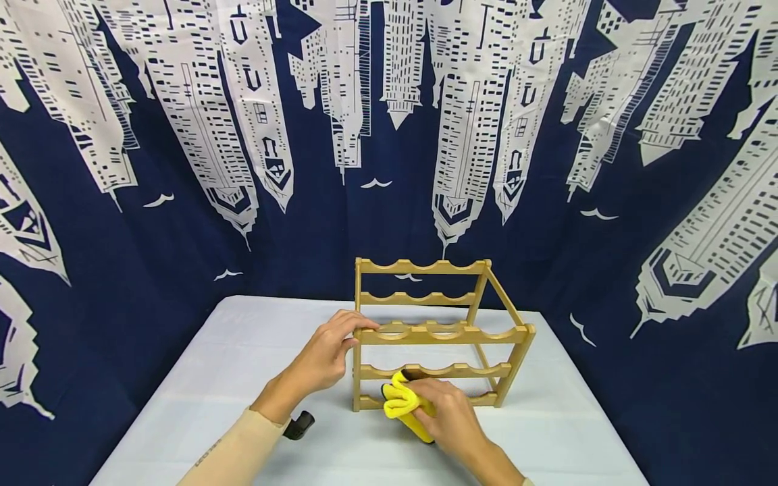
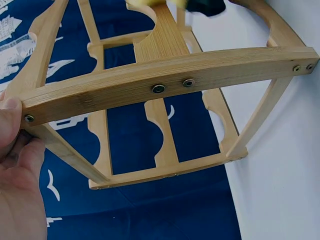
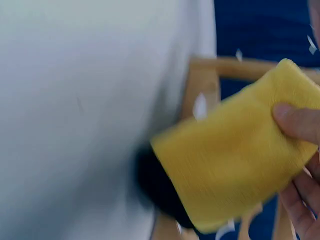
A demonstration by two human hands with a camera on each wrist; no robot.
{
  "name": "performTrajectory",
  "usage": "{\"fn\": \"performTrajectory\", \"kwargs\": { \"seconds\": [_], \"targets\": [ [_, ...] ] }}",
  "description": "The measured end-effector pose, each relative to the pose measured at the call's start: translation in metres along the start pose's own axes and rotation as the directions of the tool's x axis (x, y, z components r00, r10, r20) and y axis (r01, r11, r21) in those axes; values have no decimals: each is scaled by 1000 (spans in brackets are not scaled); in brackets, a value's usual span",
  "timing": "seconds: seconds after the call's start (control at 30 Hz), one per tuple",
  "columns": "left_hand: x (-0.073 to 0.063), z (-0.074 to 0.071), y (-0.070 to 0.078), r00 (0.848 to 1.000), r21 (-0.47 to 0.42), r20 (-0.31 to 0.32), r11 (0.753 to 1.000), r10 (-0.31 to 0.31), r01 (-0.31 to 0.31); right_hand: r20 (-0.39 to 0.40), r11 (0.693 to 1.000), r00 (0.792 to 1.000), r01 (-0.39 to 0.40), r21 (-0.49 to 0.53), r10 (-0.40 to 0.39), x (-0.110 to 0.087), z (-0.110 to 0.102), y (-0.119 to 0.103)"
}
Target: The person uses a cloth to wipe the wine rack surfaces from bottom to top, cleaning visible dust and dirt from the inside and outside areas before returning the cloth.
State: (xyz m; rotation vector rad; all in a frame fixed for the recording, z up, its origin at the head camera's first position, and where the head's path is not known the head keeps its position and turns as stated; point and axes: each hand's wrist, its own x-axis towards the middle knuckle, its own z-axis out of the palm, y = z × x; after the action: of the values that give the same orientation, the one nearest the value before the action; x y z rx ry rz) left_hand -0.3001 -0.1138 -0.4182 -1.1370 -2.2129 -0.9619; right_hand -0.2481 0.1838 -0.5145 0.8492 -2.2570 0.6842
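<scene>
A light wooden rack (image 1: 444,335) with scalloped rails stands upright on the white-covered table. My left hand (image 1: 322,352) grips its upper left front corner; in the left wrist view the thumb and fingers (image 2: 32,155) lie round the end of a side bar fitted with metal screws. My right hand (image 1: 450,413) pinches a folded yellow cloth (image 1: 401,399) with a dark edge, at the front of the rack by its middle and lower rails. In the right wrist view the cloth (image 3: 220,155) spreads out from the thumb, overlapping the rack's wood, and a dark part hangs at its far end.
A small black curved object (image 1: 299,425) lies on the table (image 1: 243,351) beside the left forearm, which partly hides it. Behind the table hangs a dark blue fabric (image 1: 316,236) printed with white upside-down buildings and birds, close behind the rack.
</scene>
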Motion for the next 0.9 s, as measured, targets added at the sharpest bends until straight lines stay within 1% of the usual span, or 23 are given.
{"fn": "performTrajectory", "kwargs": {
  "seconds": [0.1, 0.27, 0.33, 0.43, 0.53, 0.57, 0.63, 0.73, 0.8, 0.9],
  "targets": [
    [0, -2, 1, 1000, -5, 14, 1000, -20, 20, 21, 1000, 999, -27, -11, 27, 5, 21, -10],
    [2, -2, 1, 1000, -10, 14, 1000, -19, 19, -16, 991, 993, -121, -54, 120, 12, 47, -23],
    [2, -1, 1, 1000, -16, 7, 1000, -11, 11, -17, 987, 988, -155, -48, 154, 13, 53, -26],
    [1, -1, 1, 1000, -19, 5, 1000, -12, 12, 1, 972, 972, -235, 15, 235, 14, 61, -28],
    [1, -2, 0, 1000, -16, 11, 1000, -17, 17, 27, 945, 953, -302, 126, 301, 17, 68, -28],
    [1, -2, 1, 1000, -17, 14, 1000, -21, 21, 37, 936, 950, -313, 161, 311, 19, 70, -28],
    [1, -3, 1, 999, -23, 21, 999, -32, 33, 62, 923, 948, -318, 217, 312, 21, 74, -28],
    [2, -5, 3, 998, -39, 34, 998, -49, 50, 93, 928, 955, -297, 225, 283, 23, 79, -27],
    [2, -6, 3, 997, -46, 44, 997, -58, 60, 119, 944, 961, -268, 190, 249, 24, 82, -27],
    [3, -7, 4, 996, -57, 63, 996, -66, 69, 169, 973, 966, -211, 91, 194, 25, 82, -24]
  ]
}}
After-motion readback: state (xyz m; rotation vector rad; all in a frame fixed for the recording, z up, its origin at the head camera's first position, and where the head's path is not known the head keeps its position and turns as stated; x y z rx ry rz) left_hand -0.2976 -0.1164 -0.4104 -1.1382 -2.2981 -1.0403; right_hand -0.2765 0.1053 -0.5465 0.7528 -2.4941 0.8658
